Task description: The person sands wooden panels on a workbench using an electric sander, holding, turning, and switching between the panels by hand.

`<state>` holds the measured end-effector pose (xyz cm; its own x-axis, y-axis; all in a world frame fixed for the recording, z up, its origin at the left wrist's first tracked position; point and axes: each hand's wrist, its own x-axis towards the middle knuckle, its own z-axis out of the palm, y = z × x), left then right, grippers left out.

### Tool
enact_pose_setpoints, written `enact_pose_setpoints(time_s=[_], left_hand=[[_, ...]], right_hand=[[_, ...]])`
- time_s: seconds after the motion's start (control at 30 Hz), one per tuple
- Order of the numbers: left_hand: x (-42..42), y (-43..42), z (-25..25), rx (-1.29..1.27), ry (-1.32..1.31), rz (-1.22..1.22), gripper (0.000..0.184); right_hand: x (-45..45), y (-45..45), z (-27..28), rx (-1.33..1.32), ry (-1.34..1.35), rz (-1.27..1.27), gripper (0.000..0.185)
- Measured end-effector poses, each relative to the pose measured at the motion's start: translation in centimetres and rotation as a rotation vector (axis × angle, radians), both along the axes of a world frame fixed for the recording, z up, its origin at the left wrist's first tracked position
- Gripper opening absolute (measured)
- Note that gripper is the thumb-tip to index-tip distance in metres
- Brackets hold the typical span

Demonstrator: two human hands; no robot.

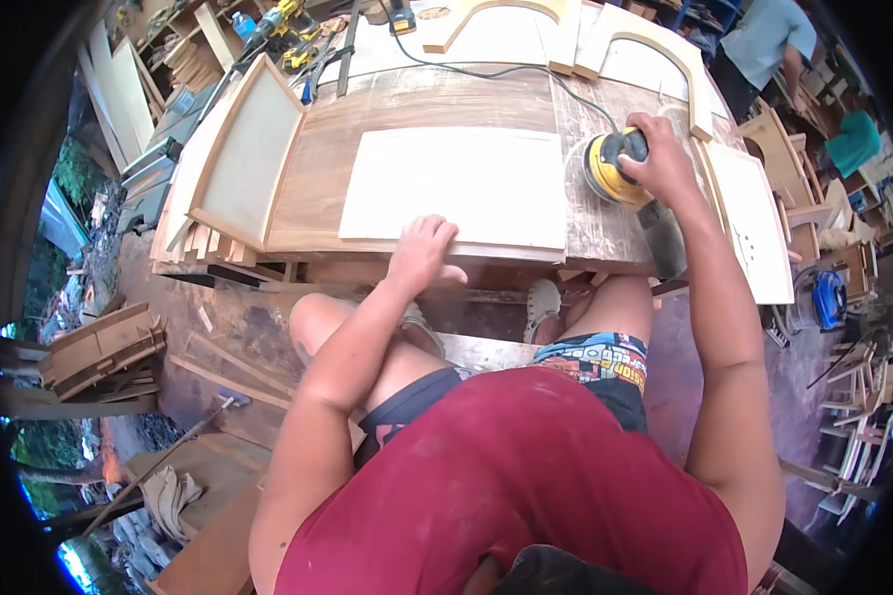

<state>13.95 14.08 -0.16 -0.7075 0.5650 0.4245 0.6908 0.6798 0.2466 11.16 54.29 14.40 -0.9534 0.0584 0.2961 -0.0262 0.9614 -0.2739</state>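
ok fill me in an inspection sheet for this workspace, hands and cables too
Surface: wooden worktable, scuffed, with pale marks toward the right.
Job's things: white panel flat near the front edge; yellow sander to its right, contact with the table unclear.
Clutter: framed panel at the left; curved wooden piece and yellow power tools at the far side.
Hands: left hand at the white panel's near edge; right hand gripping the sander.
Cables: dark cord crossing the table's far part.
Surroundings: another person upper right; wooden pieces lower left.
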Motion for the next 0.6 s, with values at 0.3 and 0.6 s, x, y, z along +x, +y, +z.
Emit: enact_pose_setpoints(time_s=[0.3,0.6], left_hand=[[-2.2,-4.5,5.3,-0.037,0.097,-0.041,0.035],[-6.2,-8.5,19.1,0.202,0.297,0.464,0.024]], right_hand=[[1.6,4.4,-1.3,-0.129,0.097,0.046,0.073],[1.7,0.1,-3.1,-0.191,-0.009,0.2,0.086]])
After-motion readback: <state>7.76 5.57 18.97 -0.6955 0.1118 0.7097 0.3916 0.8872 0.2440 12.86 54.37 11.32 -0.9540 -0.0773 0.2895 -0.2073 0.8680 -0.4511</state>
